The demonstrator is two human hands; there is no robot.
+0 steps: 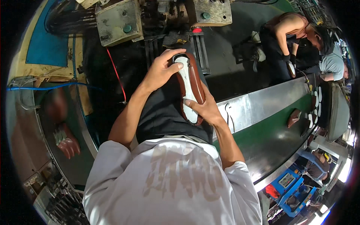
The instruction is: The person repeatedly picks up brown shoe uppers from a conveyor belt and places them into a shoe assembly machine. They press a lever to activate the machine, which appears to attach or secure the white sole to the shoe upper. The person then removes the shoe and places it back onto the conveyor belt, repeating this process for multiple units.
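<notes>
A brown leather shoe upper (197,80) is held over my lap, its underside turned up. Along that underside runs a white insole board (192,88), with the leather edge gathered around it. My left hand (163,71) grips the far end, thumb on the white board near a dark rim and fingers curled over the top. Lower down, my right hand (205,108) clasps the right side, its thumb pressed on the board near the close end. The fingers beneath the shoe are hidden.
Ahead stands a machine with grey control boxes (122,22) and a red button (197,30). To the right runs a green conveyor belt (243,146) carrying another brown upper (294,117) and several white insoles (318,95). Brown leather pieces (66,140) lie at left. A co-worker (290,33) handles a shoe.
</notes>
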